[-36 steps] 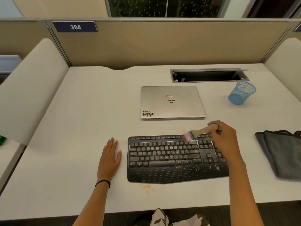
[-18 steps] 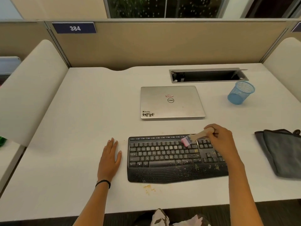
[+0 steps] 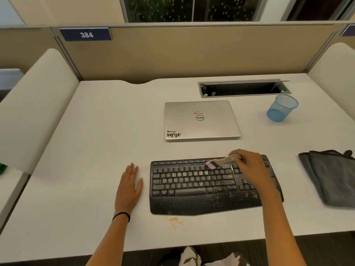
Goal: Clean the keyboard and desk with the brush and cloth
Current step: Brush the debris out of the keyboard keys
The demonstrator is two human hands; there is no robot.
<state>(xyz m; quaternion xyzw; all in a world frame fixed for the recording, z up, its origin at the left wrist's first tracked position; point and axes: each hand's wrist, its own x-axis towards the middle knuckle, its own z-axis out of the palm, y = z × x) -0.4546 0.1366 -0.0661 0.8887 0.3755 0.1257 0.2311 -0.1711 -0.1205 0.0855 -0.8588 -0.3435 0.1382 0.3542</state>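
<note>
Your right hand (image 3: 249, 166) has its fingers curled around the wooden handle of the brush (image 3: 219, 162), whose pink bristles touch the upper key rows of the crumb-strewn keyboard (image 3: 192, 189), left of your fingertips. Your left hand (image 3: 129, 186) lies flat and empty on the desk (image 3: 96, 141), just beside the keyboard. The grey cloth (image 3: 330, 175) lies at the right.

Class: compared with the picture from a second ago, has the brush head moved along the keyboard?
Yes. The brush has slid left along the top key rows of the keyboard, away from the number pad.
</note>
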